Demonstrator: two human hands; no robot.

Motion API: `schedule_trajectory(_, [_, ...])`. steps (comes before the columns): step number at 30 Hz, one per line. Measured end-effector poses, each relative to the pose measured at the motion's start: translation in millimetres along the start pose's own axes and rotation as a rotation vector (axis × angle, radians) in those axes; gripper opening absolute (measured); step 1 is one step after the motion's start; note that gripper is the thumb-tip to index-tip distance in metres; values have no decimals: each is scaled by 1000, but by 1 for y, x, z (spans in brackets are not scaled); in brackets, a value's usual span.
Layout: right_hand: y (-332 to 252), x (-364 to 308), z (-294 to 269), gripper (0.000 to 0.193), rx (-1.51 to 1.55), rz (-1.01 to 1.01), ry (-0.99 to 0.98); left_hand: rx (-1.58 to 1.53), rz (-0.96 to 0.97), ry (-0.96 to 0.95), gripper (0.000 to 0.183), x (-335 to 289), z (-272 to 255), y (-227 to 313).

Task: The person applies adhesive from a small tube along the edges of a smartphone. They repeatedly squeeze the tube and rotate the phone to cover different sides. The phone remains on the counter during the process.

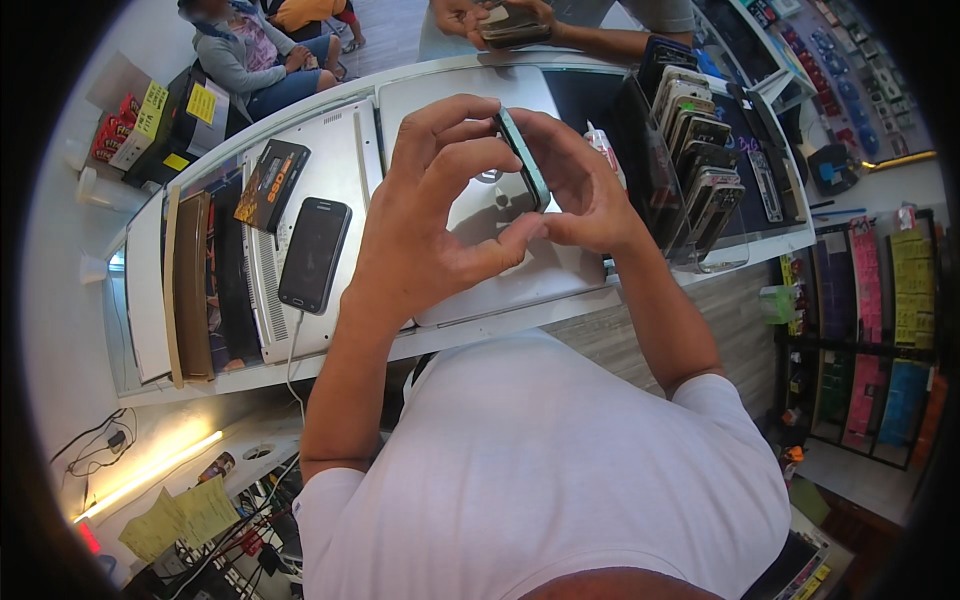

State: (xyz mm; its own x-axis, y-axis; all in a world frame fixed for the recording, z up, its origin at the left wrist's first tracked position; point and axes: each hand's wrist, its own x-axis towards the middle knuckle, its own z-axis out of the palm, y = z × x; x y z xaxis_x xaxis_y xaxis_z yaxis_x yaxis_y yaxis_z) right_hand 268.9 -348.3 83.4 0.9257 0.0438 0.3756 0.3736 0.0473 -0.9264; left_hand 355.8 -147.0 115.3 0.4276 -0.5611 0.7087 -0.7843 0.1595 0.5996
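Observation:
A green-edged phone (524,160) is held up on edge above the counter, tilted, its narrow side toward me. My left hand (425,190) grips it from the left, fingertips on its edge and face, thumb near the lower end. From the right, my right hand (585,185) curls around its back, with its thumb meeting the left thumb at the bottom corner. Beneath them lies a silver laptop lid (450,100). A white bottle (604,150) with a narrow tip stands just beyond my right hand.
Left on the counter are a dark phone (316,255) with a cable, a black-orange box (272,185) and an upturned laptop (345,150). Several phones stand in a rack (690,150) at right. Across the counter, another person's hands hold a dark wallet-like thing (515,25).

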Motion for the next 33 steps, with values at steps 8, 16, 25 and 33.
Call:
schedule_trajectory(8, [-3, 1, -1, 99, -7, -10, -16, 10, 3, -122, 55, 4, -8, -2])
schedule_trajectory(16, [-2, 0, -1, 99, -23, -18, -15, 44, 25, -40, 56, 5, -3, -2])
schedule_trajectory(25, [8, 3, -4, 101, 12, -71, -53, 47, 53, -1, 69, 6, 0, -3])
schedule_trajectory(33, [3, -3, 1, 101, 57, -48, -21, 4, -185, -73, 94, -1, -1, 5])
